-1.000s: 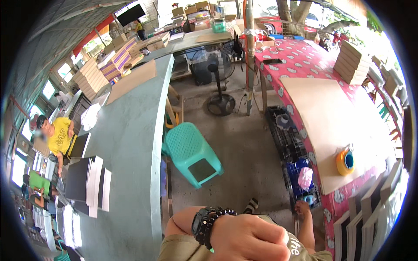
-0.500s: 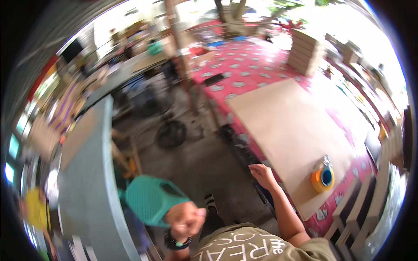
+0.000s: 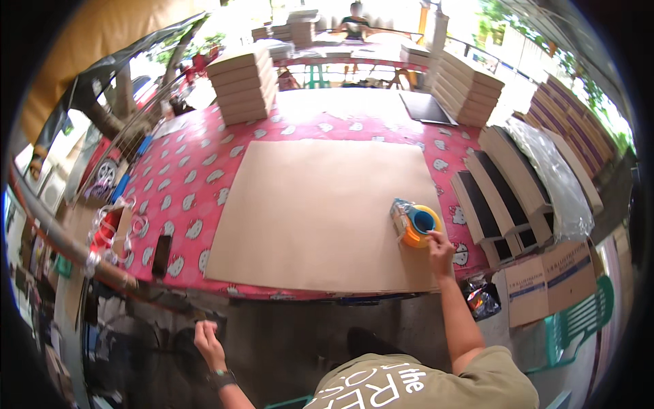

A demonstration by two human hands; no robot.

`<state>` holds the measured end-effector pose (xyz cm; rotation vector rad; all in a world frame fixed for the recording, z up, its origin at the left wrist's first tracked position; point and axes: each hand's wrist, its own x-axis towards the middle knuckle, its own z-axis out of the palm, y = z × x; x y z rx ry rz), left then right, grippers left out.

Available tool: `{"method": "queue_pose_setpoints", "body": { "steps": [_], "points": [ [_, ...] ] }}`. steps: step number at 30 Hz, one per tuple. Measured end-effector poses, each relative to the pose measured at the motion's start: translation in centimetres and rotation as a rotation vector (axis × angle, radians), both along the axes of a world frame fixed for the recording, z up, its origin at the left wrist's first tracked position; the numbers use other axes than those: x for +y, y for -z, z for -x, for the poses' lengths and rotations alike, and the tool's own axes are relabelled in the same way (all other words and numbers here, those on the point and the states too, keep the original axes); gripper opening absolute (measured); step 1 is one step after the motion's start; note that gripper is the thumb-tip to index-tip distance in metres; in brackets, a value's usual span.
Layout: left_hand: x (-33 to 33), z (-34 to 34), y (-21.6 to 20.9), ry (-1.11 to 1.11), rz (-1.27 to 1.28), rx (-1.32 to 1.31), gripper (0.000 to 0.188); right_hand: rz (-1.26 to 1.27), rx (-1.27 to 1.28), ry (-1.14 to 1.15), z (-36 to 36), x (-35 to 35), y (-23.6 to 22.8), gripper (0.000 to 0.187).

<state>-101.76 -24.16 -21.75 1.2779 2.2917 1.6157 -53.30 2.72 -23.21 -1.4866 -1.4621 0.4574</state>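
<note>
A large brown cardboard sheet [image 3: 320, 211] lies flat on the table in front of me. On its right edge sits an orange tape dispenser [image 3: 417, 238] with a blue hub and a cutter end pointing left. The fingers of my right hand [image 3: 441, 254] are closed at the dispenser's near right rim; the thumb side hides part of their grip. My left hand [image 3: 210, 345], a dark band on its wrist, hangs just short of the table's front edge. Its fingers are curled together, and no object shows in them.
The table has a pink patterned cover [image 3: 180, 198]. Stacked boards stand at far left [image 3: 242, 85] and far right [image 3: 470, 85]. Black-faced frames [image 3: 501, 198] lean at right, above a carton [image 3: 548, 283] and green chair [image 3: 582, 320]. A dark phone-like slab [image 3: 162, 255] lies left. Another person [image 3: 354, 27] sits beyond.
My view has swung right, so the table now faces me. My right hand has reached the tape dispenser. My left hand has come away from in front of the green plastic chair.
</note>
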Motion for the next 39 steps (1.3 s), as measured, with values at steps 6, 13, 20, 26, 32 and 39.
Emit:
{"method": "queue_pose_setpoints", "body": {
  "steps": [6,13,20,26,32,39],
  "points": [
    [15.7,9.3,4.8,0.107,0.373,0.323,0.031,0.057,-0.468,0.039,-5.3,-2.3,2.3,0.059],
    [23.0,15.0,9.3,-0.148,0.590,0.405,0.055,0.040,-0.580,0.208,-0.8,3.7,4.9,0.063],
    [24.3,10.4,8.4,-0.245,0.661,0.426,0.047,-0.132,-0.307,0.140,-5.5,7.7,7.6,0.066],
    [23.5,10.3,6.8,-0.301,0.684,0.342,0.046,0.303,-0.448,0.403,-8.3,5.7,8.6,0.050],
    [23.4,10.6,7.9,-0.280,0.621,0.205,0.036,0.392,-0.481,0.515,-6.5,5.8,7.4,0.046],
    [21.8,16.2,9.4,-0.081,0.579,0.040,0.032,0.435,-0.541,0.531,-5.3,6.7,8.1,0.040]
  ]
}}
